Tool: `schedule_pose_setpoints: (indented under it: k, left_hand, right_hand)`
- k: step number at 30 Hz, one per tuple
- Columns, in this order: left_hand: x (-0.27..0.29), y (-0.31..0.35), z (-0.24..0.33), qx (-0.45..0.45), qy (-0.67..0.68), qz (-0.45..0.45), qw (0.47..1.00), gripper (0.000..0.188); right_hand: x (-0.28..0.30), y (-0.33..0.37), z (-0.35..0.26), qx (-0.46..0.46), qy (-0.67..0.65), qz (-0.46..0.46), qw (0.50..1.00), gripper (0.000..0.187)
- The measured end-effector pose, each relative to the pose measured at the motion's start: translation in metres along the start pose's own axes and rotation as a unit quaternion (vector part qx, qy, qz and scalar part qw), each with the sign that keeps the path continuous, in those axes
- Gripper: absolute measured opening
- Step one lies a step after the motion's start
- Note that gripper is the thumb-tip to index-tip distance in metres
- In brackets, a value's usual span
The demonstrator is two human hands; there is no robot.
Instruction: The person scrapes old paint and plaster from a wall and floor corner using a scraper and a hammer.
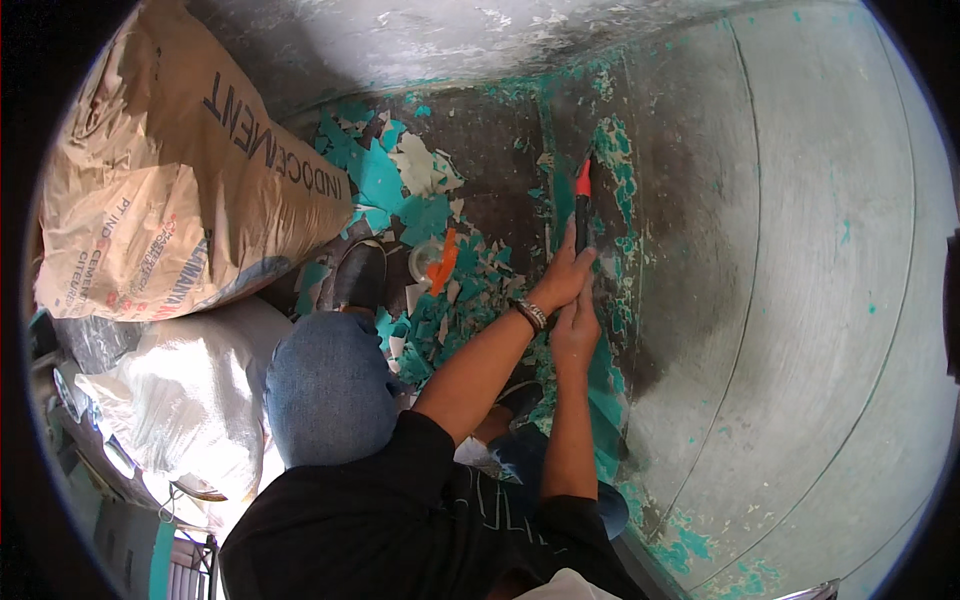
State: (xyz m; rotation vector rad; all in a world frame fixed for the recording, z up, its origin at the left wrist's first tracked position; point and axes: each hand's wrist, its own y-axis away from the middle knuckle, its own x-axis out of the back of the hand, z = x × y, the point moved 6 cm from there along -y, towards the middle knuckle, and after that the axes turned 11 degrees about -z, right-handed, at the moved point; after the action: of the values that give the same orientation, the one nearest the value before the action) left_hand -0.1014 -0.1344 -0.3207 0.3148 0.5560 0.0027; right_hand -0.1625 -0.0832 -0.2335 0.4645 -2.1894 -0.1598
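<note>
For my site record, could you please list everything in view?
Hand tool: 1, black-red, left hand
Paint flakes: many, teal and whitish, floor
Small piece: 1, orange, among flakes
Round item: 1, clear, by small piece
Paper sack: 1, brown, upper left
Second sack: 1, white, lower left
Walls: 2, grey, top and right
Clutter: uncountable, mixed, lower left
Shoes: 2, dark, floor
Jeans: 1 pair, blue, bottom-centre
Shirt: 1, black, bottom
Bracelet: at least 1, dark, left wrist
Left hand: 1, bare, on tool
Right hand: 1, bare, against left hand
</note>
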Motion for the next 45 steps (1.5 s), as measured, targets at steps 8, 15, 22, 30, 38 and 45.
schedule_pose_setpoints:
  k: [8, 15, 22, 30, 38, 45]
  left_hand:
    - [-0.002, 0.003, -0.011, 0.042, 0.025, -0.047, 0.998, 0.075]
    - [0.012, -0.044, -0.004, 0.038, -0.017, -0.017, 0.999, 0.075]
    - [-0.011, -0.01, -0.018, 0.111, -0.038, -0.013, 0.993, 0.075]
    - [0.014, -0.006, -0.025, -0.007, 0.102, 0.139, 0.985, 0.076]
    - [0.023, 0.025, -0.042, 0.071, 0.025, 0.164, 0.984, 0.057]
    - [-0.064, 0.076, -0.044, 0.116, 0.074, 0.034, 0.99, 0.045]
  right_hand:
    - [-0.005, 0.01, 0.014, -0.022, 0.023, -0.008, 0.999, 0.049]
    - [-0.004, -0.044, 0.019, -0.059, 0.043, -0.038, 0.997, 0.049]
    - [0.01, -0.023, 0.037, -0.094, -0.039, -0.052, 0.993, 0.045]
    - [0.001, -0.074, 0.02, -0.03, 0.054, -0.051, 0.997, 0.044]
    - [0.001, 0.003, 0.038, -0.067, 0.034, -0.081, 0.994, 0.044]
    - [0.004, 0.101, 0.073, -0.11, -0.044, 0.033, 0.992, 0.044]
